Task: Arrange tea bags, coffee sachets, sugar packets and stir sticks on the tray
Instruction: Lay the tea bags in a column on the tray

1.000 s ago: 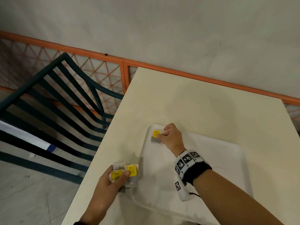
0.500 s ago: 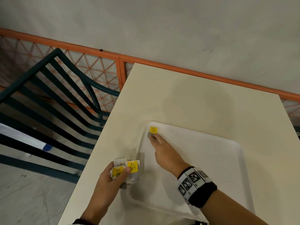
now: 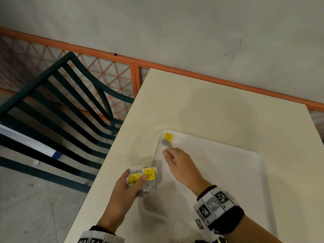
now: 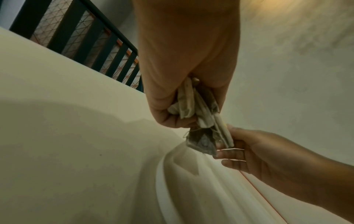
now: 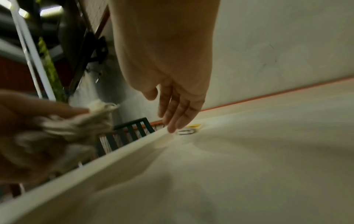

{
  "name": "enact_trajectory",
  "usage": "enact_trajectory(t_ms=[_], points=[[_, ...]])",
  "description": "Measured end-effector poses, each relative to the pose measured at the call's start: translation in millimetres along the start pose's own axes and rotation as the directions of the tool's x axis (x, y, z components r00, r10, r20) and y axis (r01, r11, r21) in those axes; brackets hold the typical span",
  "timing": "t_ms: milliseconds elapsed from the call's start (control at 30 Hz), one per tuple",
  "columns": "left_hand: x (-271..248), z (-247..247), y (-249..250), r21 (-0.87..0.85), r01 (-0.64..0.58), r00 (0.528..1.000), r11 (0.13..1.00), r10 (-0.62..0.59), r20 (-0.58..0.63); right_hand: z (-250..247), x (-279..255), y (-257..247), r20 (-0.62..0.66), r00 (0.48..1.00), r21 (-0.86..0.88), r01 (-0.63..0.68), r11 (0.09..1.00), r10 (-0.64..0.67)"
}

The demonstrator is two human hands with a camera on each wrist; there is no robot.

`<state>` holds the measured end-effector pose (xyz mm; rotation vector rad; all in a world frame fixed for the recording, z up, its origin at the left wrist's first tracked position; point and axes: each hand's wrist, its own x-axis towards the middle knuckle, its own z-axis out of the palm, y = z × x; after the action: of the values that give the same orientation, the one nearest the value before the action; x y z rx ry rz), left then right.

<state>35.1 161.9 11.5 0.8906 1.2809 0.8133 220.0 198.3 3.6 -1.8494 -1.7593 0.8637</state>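
Observation:
A white tray point(image 3: 245, 172) lies on the cream table point(image 3: 210, 102). One tea bag point(image 3: 167, 140) with a yellow tag lies in the tray's far left corner, also low in the right wrist view as the tea bag point(image 5: 188, 131). My left hand point(image 3: 129, 185) grips a bunch of tea bags point(image 3: 145, 176) with yellow tags just off the tray's left rim; the bunch point(image 4: 201, 115) hangs from my fingers in the left wrist view. My right hand point(image 3: 177, 162) hovers over the tray with straight fingers point(image 5: 176, 115), empty, between the placed bag and the bunch.
A dark green slatted chair point(image 3: 61, 111) stands left of the table. An orange mesh railing point(image 3: 105, 71) runs behind the table along a grey wall. The table's left edge lies close to my left hand.
My right hand let go of the tea bag in the tray's corner and drew back toward my left hand. The left hand kept its bunch and stayed put.

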Motion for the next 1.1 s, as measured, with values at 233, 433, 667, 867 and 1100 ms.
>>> enact_trajectory(t_ms=[233,433,667,867,1100], points=[[2.2,6.1,3.7,-0.027,-0.037,0.999,0.999,0.037,0.006,7.0,-31.6,-16.7,0.301,0.946,0.387,-0.236,0.891,0.12],[5.0,6.2,2.2,-0.026,-0.063,0.998,0.998,0.062,-0.013,5.6,-30.1,-9.7,0.312,0.931,0.57,-0.343,0.746,0.19],[6.0,5.7,4.4,-0.019,-0.086,0.996,0.996,0.086,-0.017,3.2,-6.4,23.1,0.055,0.844,0.714,-0.407,0.569,0.534],[8.9,5.2,-0.6,0.016,-0.07,0.998,0.997,0.07,0.005,0.2,23.9,36.7,-0.188,0.764,0.577,-0.423,0.699,0.617],[10.0,2.5,-5.7,0.032,-0.055,0.998,0.998,0.055,-0.004,0.3,39.1,39.0,-0.293,0.8,0.427,-0.38,0.821,0.523]])
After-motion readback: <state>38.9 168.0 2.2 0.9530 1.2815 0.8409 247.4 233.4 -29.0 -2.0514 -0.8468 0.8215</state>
